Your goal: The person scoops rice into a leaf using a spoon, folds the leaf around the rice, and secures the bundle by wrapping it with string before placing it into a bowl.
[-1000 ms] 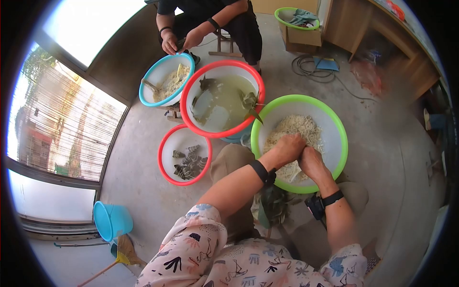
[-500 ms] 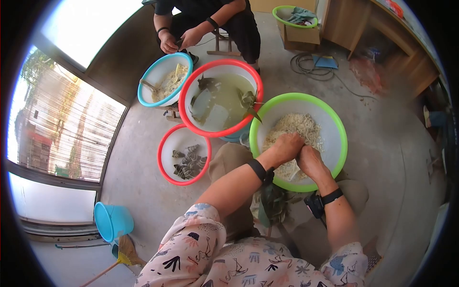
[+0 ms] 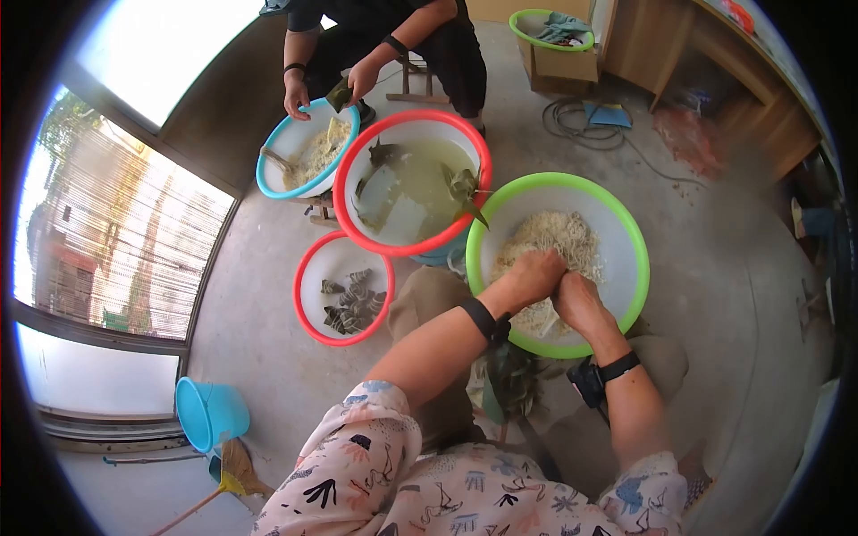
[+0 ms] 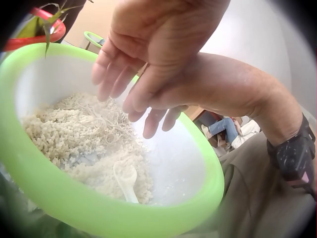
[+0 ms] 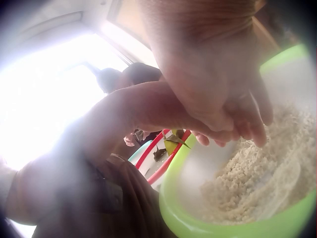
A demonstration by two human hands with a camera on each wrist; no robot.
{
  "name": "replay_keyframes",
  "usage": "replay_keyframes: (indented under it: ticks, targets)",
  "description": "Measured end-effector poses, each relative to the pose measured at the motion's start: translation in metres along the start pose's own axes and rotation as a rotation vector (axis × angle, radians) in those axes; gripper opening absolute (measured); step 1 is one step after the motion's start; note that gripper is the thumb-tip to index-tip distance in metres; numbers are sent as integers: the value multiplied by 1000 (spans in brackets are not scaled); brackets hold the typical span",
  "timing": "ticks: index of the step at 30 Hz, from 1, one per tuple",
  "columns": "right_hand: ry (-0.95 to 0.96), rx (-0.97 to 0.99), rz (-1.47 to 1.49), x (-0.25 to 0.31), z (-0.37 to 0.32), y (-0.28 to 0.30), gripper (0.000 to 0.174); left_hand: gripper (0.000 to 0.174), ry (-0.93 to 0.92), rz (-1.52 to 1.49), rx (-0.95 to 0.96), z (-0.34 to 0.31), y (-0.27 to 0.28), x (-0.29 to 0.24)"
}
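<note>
Both hands meet over the green-rimmed basin point(image 3: 638, 241), their wrists angled inward. Rice grains point(image 4: 54, 134) with a tangle of thin pale strands point(image 4: 106, 119) lie in it. My left hand point(image 4: 163, 44) is close against my right hand point(image 4: 195, 84) in the left wrist view, its fingers relaxed and pointing down. The right hand's fingers extend loosely below and behind it. Nothing shows between the fingers, though the palms overlap and partly hide each other. A white plastic spoon point(image 4: 126, 179) rests in the rice near the close rim. Dark leaves point(image 3: 514, 384) sit below the basin, by my knees.
A red-rimmed basin point(image 3: 411, 246) of cloudy water and leaves stands left of mine. Below it, a smaller red-rimmed basin point(image 3: 308, 313) holds several wrapped leaf parcels point(image 3: 353, 308). Across, another person point(image 3: 393, 54) holds a folded leaf point(image 3: 340, 93) over a blue-rimmed rice basin point(image 3: 268, 170).
My hands stay nearly in place over the rice. The other person's hands have parted: one lifts the folded leaf, the other has dropped toward the blue-rimmed basin.
</note>
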State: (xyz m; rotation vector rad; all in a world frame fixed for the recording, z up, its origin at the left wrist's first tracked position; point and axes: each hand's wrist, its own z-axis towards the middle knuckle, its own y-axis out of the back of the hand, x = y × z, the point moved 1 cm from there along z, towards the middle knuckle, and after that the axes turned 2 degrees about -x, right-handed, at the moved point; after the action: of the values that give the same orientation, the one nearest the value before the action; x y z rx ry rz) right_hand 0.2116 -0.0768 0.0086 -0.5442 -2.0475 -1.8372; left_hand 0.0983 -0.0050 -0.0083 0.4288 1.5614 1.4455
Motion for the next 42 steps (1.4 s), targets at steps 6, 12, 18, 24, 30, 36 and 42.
replay_keyframes:
  ticks: [6, 12, 18, 24, 30, 36, 42]
  targets:
    - [2, 35, -17, 1, 0, 2, 15, 11, 16, -21, 64, 1, -1, 3]
    - [57, 47, -9, -1, 4, -4, 15, 13, -19, -24, 50, -4, -4, 11]
    - [172, -12, 46, 4, 8, -1, 16, 32, 62, -135, 86, -10, 20, 22]
    - [260, -52, 75, 0, 7, 1, 14, 35, 319, -106, -98, -27, 71, 50]
    - [259, -15, 86, -6, 6, 2, 17, 31, 490, -102, -112, -29, 101, 101]
    - [238, -30, 103, -6, 0, 19, 15, 36, 465, -236, -72, -8, 100, 122]
    - [242, -47, 100, -12, 0, 19, 16, 45, 552, -538, -220, -5, 86, 173]
